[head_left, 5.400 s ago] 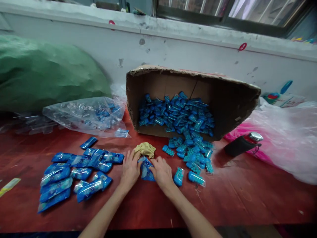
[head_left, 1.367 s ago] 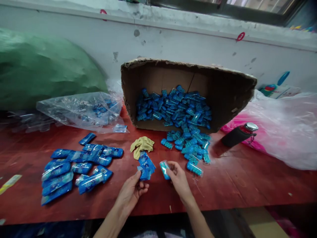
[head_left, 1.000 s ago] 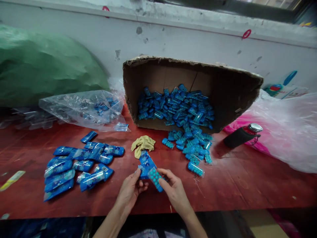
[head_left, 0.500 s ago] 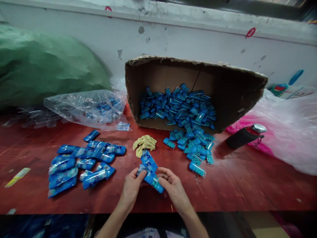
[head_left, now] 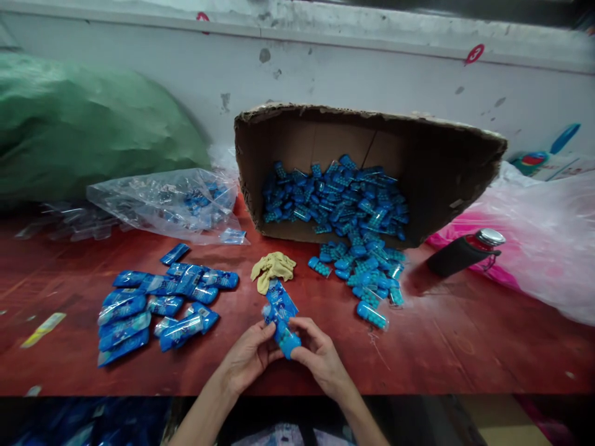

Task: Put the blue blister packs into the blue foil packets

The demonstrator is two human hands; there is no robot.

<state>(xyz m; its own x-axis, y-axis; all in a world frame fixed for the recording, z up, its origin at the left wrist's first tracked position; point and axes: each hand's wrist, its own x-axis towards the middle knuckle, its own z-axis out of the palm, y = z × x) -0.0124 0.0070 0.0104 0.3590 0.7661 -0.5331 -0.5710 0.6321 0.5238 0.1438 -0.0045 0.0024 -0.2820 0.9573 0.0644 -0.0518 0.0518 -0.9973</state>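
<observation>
Between my hands is a small clear bottle of blue balls with a blue cap (head_left: 287,341), partly hidden by fingers. My left hand (head_left: 251,356) grips it from the left, and my right hand (head_left: 320,356) pinches its capped end. Just beyond my fingers lie flat blue printed packets (head_left: 281,300), touching a crumpled yellow glove or cloth (head_left: 274,267). To the left rests a group of filled blue packets (head_left: 181,282). On the right, loose bottles of blue balls (head_left: 367,272) spill from a cardboard box (head_left: 395,133) lying on its side.
A clear plastic bag (head_left: 134,195) with blue packets lies at back left, before a large green sack (head_left: 93,124). A dark flask (head_left: 458,255) leans on the right near pink and white plastic (head_left: 534,229). The red table's front edge (head_left: 418,393) runs below my hands.
The bottle has shifted slightly left and turned more upright between my hands. My left hand has moved lower, with its fingers under the bottle. The view has shifted a little.
</observation>
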